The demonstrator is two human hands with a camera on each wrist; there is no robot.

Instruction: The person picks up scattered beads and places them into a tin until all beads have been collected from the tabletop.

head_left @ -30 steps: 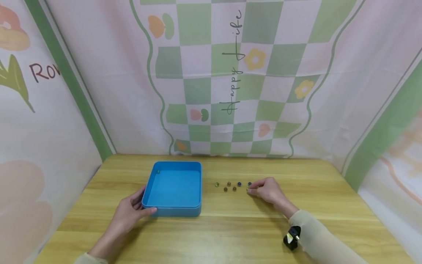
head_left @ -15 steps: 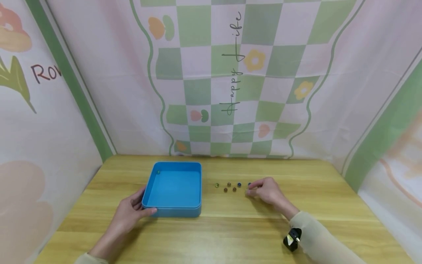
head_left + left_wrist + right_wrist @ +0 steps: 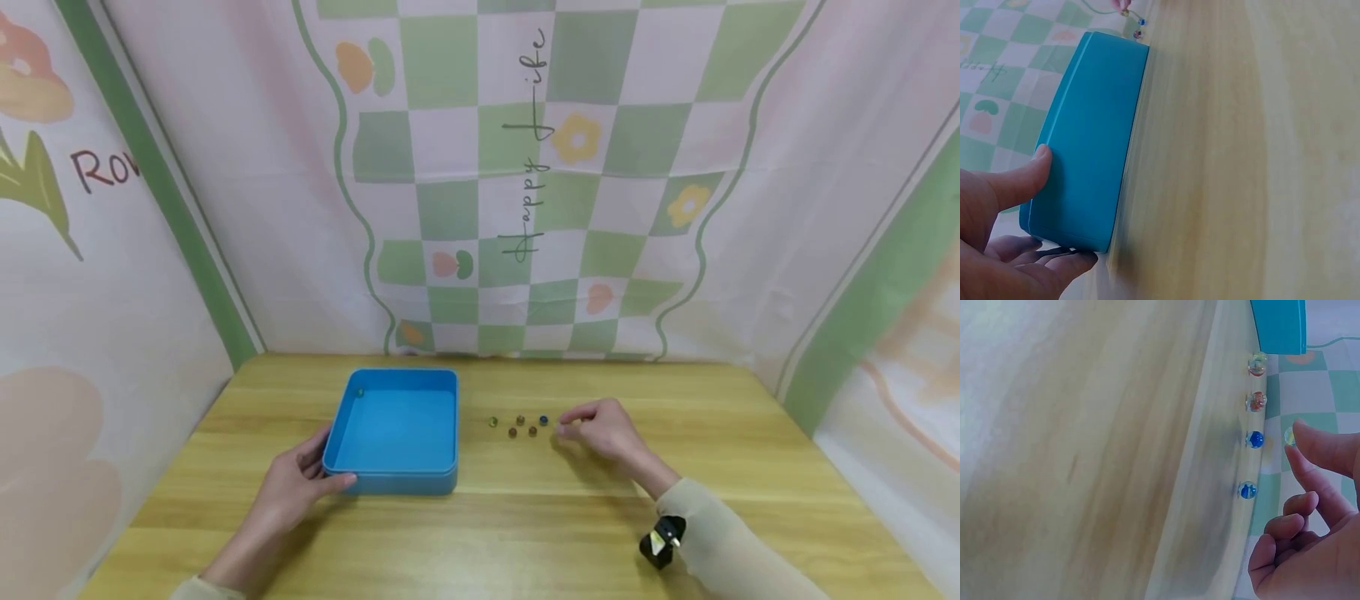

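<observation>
My right hand point(image 3: 606, 432) pinches a clear marble with a yellow-green swirl point(image 3: 1290, 435) between thumb and forefinger, raised off the wooden table in the right wrist view. A blue marble point(image 3: 1247, 490) lies near that hand; in the head view the hand hides it. Another blue marble point(image 3: 543, 421) sits just left of the fingertips. My left hand point(image 3: 288, 483) grips the near left corner of a square, lidless blue box point(image 3: 401, 483), its thumb on the front wall and its fingers at the left side. Inside, one greenish marble point(image 3: 360, 392) rests in the far left corner.
Between the box and my right hand lie several marbles on the table point(image 3: 510, 533): a yellow-green marble point(image 3: 492, 422) and reddish-brown ones, one a brown marble point(image 3: 532, 432). A printed cloth point(image 3: 510, 208) hangs along the table's back edge.
My right hand has picked up the yellow-green marble from the table and shifted slightly left with it. The blue marble behind its fingers is now hidden in the head view. The left hand stays put.
</observation>
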